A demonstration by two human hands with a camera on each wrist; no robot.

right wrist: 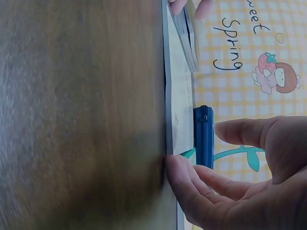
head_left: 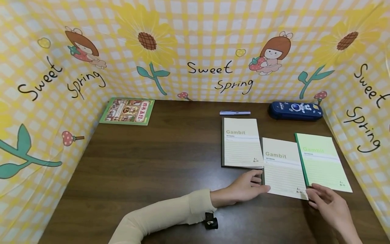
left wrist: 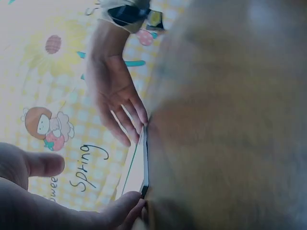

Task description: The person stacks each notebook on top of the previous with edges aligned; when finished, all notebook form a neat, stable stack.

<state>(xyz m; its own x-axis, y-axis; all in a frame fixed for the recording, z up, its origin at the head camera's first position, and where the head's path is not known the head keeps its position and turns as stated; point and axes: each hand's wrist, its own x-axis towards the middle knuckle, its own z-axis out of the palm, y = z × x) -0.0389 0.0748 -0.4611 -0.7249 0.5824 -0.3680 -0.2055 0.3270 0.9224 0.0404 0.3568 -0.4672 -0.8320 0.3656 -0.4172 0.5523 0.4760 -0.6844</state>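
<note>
A cream Gambit notebook [head_left: 284, 169] with a dark spine lies slightly turned on the table, its lower corners between the two hands. My left hand [head_left: 243, 187] touches its lower left corner, fingers spread beside the spine. At its lower right corner my right hand [head_left: 332, 205] rests its fingertips, and in the right wrist view the thumb [right wrist: 242, 132] stands apart from the fingers. Left of it lies another cream Gambit notebook [head_left: 242, 144], touching or nearly so. A pale green notebook [head_left: 326, 162] with a green spine lies on the right, its lower left corner near the right hand.
Behind the notebooks lie a light purple pen [head_left: 235, 113] and a dark blue pencil case [head_left: 296, 111]. A green-bordered book [head_left: 128, 111] is at the far left of the brown table [head_left: 164, 149]. Yellow checked cloth [head_left: 204, 34] walls in the back and sides.
</note>
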